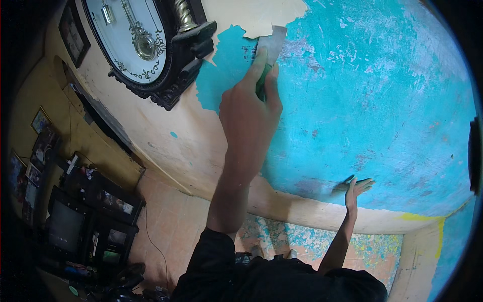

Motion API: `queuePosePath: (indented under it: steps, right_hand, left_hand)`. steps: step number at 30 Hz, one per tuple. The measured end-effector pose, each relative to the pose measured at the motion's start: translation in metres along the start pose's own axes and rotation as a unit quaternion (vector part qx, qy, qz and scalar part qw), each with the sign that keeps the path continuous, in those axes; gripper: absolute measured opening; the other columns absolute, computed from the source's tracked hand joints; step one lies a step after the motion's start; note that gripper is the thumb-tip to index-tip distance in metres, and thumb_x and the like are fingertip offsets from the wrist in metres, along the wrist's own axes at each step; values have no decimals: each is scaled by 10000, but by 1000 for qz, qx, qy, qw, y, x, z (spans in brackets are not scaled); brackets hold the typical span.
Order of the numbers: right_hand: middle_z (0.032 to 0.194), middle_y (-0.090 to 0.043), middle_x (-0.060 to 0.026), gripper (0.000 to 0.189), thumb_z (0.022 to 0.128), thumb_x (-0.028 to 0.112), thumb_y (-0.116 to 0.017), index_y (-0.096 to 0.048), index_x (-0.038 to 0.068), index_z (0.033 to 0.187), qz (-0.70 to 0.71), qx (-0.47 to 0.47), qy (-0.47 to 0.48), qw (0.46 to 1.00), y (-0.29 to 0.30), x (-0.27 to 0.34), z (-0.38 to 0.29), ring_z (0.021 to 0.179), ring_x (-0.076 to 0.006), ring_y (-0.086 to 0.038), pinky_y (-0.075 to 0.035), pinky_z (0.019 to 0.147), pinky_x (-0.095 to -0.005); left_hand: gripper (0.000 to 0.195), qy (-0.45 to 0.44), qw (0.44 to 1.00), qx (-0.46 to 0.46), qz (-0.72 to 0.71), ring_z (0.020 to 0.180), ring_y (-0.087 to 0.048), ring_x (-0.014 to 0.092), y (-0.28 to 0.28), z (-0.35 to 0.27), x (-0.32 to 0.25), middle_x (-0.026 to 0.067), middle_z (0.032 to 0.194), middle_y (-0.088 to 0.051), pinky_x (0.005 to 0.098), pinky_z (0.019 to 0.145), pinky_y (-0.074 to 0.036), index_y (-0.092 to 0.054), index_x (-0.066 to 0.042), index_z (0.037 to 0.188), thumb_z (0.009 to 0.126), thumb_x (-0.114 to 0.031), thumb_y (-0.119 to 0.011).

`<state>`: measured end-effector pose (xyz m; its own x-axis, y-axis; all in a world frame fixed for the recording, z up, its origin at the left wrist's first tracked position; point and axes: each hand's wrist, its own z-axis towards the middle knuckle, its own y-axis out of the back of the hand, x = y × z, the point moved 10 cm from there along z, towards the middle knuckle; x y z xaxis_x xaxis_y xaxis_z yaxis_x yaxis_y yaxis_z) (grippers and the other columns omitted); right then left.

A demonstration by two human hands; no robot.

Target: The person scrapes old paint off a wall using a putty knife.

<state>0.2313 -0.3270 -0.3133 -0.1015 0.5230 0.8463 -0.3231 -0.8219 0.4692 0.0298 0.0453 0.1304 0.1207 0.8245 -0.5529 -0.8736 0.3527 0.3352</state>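
My left hand (251, 113) grips a putty knife (274, 43) by its green handle, the index finger stretched along the metal blade. The blade lies against the wall, at the ragged lower edge of a cream paint layer (260, 15). Below and to the right of that edge, scuffed turquoise paint (351, 113) is exposed, with whitish and grey worn patches. My right hand (356, 188) holds nothing; its fingers are spread beside the lower turquoise part. I cannot tell whether it touches the wall.
Left of the blade hangs a dark carved pendulum clock (162, 87), with a framed picture (74, 34) beyond. Paint flakes (302, 236) litter the tiled floor (169, 219) along the wall's foot. A cabinet with a television (66, 221) stands at left; a cable (153, 236) crosses the floor.
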Motion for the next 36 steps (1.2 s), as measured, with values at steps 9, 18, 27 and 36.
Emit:
queuePosePath:
  steps: [9,18,27,36]
  right_hand:
    - [1559,322,-227,954,1001,647,-267,205,-6,1512,6,6,-16,1000,1,-2,-1,1437,-444,274,122,1156,-573]
    - [1557,319,-239,971,996,653,-280,206,-13,1508,4,-2,-10,1000,-4,-12,6,1424,-470,284,125,1152,-580]
    - [1542,338,-254,1014,985,671,-293,231,-35,1490,-16,3,-17,1000,-3,-22,7,1417,-475,294,128,1148,-583]
    - [1540,344,-251,1057,963,698,-317,258,-18,1484,-11,-5,-40,999,-6,-33,10,1411,-478,305,64,1134,-646]
  left_hand:
    - [389,13,999,33,-14,615,-516,103,-4,-1,1,161,841,-703,287,611,-466,-623,-63,1305,978,-272,-618]
    - [352,-41,998,-40,-32,674,-628,234,5,14,-5,179,785,-686,363,639,-500,-657,-60,1251,965,-262,-613]
    - [370,-62,995,-62,-50,764,-709,266,4,0,6,198,824,-695,348,731,-541,-656,-40,1243,967,-283,-611]
    - [355,-21,994,53,91,641,-543,75,16,12,-1,141,747,-649,281,645,-477,-643,-118,1295,951,-202,-654]
